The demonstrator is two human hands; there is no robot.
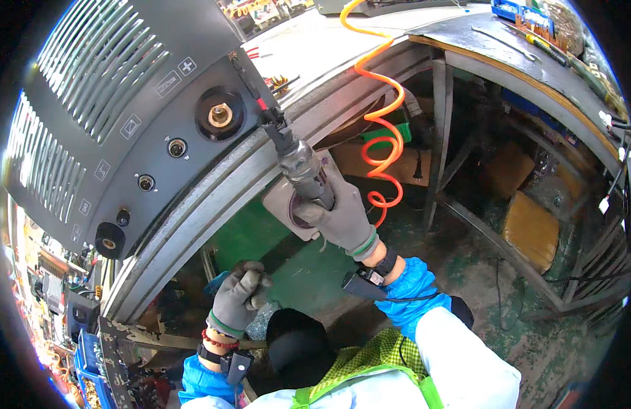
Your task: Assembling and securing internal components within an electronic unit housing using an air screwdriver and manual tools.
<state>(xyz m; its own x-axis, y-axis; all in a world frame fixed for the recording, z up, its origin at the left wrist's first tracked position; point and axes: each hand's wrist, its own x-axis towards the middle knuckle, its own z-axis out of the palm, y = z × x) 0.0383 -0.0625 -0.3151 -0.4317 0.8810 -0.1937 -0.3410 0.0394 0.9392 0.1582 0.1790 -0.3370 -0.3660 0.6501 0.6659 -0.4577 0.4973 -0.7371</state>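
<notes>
My right hand point(346, 217), in a grey work glove, is wrapped round a dark power screwdriver point(305, 174). The driver's slim front end points up and left, beside the panel edge of a dark grey machine housing point(148, 85). Whether its tip touches anything I cannot tell. Round sockets and a black ring with a brass centre point(220, 116) sit on that panel. Lower left, my left hand point(240, 296), also gloved, is held below the bench rail with its fingers curled in. What they hold, if anything, is hidden.
An orange coiled hose point(390, 146) hangs right of the driver. A metal bench rail point(192, 211) runs under the housing. Beyond it, a second bench point(479, 34) carries tools. Below stand a metal frame point(441, 136) and a cardboard piece point(530, 228). Blue bins point(89, 351) are at lower left.
</notes>
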